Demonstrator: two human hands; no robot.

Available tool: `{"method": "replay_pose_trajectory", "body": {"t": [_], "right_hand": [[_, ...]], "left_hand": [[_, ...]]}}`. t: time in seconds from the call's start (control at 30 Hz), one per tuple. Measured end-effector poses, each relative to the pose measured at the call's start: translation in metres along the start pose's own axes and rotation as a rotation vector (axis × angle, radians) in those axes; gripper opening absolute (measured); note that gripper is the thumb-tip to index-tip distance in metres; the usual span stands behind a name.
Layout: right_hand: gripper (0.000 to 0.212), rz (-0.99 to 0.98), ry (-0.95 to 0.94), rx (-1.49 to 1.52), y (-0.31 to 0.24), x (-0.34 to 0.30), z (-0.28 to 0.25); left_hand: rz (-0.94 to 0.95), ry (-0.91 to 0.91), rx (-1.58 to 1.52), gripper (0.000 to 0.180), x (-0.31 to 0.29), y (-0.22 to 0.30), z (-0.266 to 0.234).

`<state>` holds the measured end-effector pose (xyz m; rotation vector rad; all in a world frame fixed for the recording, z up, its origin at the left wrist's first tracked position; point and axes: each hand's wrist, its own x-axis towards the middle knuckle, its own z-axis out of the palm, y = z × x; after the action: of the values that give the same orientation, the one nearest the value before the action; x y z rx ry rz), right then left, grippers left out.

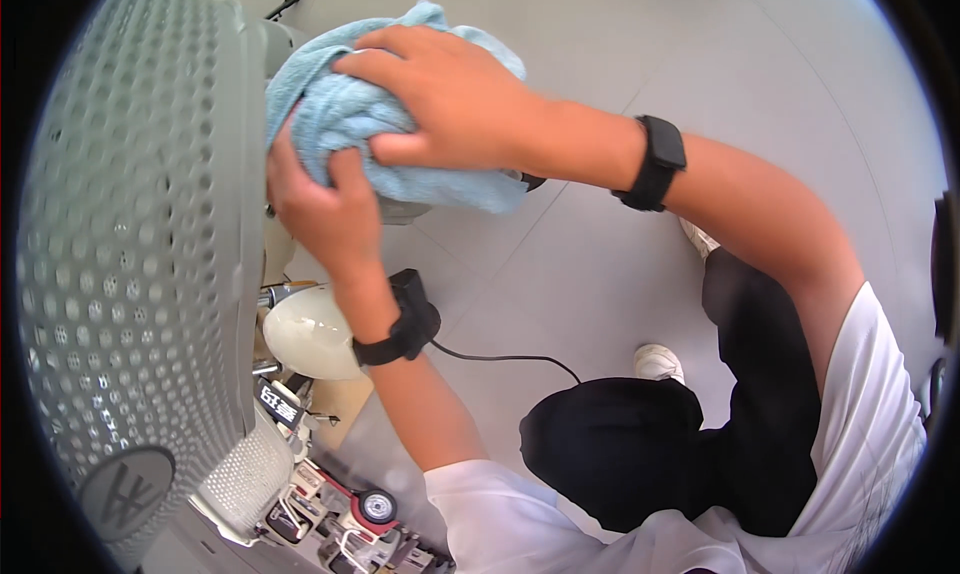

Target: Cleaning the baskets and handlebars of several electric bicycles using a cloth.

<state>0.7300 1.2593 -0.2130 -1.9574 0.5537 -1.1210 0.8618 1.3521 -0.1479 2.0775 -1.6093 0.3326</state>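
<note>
The left hand [325,209] and the right hand [450,99] both grasp a bunched, light-blue cloth towel [345,114], just right of the upper part of a large, grey-green perforated plastic basket [140,234]. The left fingers curl into the towel's side nearest the basket; the right fingers and thumb close over its top folds.

By judgement, the handling is partway through: the towel's middle is gathered into thick folds, while its outer edges spread loosely away from the basket. It is neither let go nor laid aside. A grey edge and a dark part show beneath it, but what they belong to cannot be told.

Right of the basket's middle is a glossy, cream-white rounded object [310,332]; near its lower right stands a red-and-white wheeled model [345,519].
</note>
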Motion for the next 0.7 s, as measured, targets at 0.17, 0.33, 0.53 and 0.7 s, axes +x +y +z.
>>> {"method": "replay_pose_trajectory", "body": {"t": [0.17, 0.33, 0.53, 0.7], "right_hand": [[0.067, -0.208, 0.002, -0.178, -0.014, -0.055, -0.018], [0.070, -0.324, -0.130, -0.289, -0.020, -0.062, -0.024], [0.063, -0.229, -0.272, -0.367, -0.027, -0.048, -0.025], [0.055, 0.015, -0.618, -0.360, -0.050, -0.071, -0.039]], "left_hand": [[-0.006, 0.101, -0.020, 0.047, -0.085, 0.019, 0.021], [-0.055, 0.123, -0.133, 0.048, -0.116, 0.023, 0.025], [-0.217, 0.089, -0.231, 0.048, -0.107, 0.028, 0.019], [-0.312, -0.077, -0.416, 0.047, -0.143, 0.024, -0.002]]}}
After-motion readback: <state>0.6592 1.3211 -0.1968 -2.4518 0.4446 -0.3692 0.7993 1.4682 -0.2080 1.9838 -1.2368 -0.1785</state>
